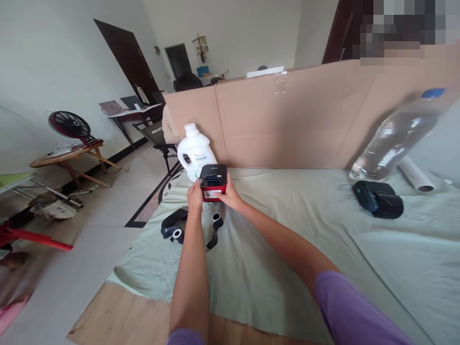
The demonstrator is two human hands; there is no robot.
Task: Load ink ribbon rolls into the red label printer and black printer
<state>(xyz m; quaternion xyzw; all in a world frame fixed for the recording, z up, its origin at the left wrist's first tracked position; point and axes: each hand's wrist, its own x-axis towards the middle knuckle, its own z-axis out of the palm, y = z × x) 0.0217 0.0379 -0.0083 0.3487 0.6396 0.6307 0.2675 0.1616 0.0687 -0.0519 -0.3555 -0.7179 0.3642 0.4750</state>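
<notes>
A small black-and-red label printer [213, 176] is gripped between both my hands near the far side of the cloth. My left hand [195, 196] closes on its left side. On the right side, my right hand [231, 192] wraps the corner, with its thumb across the front by a white sticker. Just behind stands a white jug [196, 151] with a handle and a white cap. Nearer to me, a black device [173, 223] with a white paper roll [177, 234] lies left of a dark curved piece [214, 235] that has a white ring at its top.
A pale green cloth [287, 230] covers the wooden table [118, 314]. Along the back rises a cardboard screen [280, 120]. At right are a large clear bottle [395, 136], a black device [377, 199] and a white tube [417, 175]. A person sits behind the screen.
</notes>
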